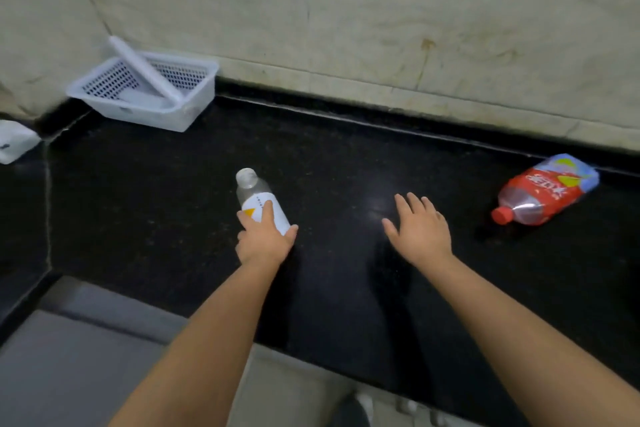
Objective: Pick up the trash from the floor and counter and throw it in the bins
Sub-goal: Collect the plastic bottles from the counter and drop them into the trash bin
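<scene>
1. Head view: a small clear bottle [261, 199] with a white label is gripped by the left hand [264, 240] on the black tabletop [346, 156]; the right hand [420, 225] hovers spread and empty
2. A crushed red-capped bottle [543, 191] lies well apart to the right
3. The counter pickup is judged under way; next, the held bottle must be lifted and carried to bins, which are not seen
</scene>
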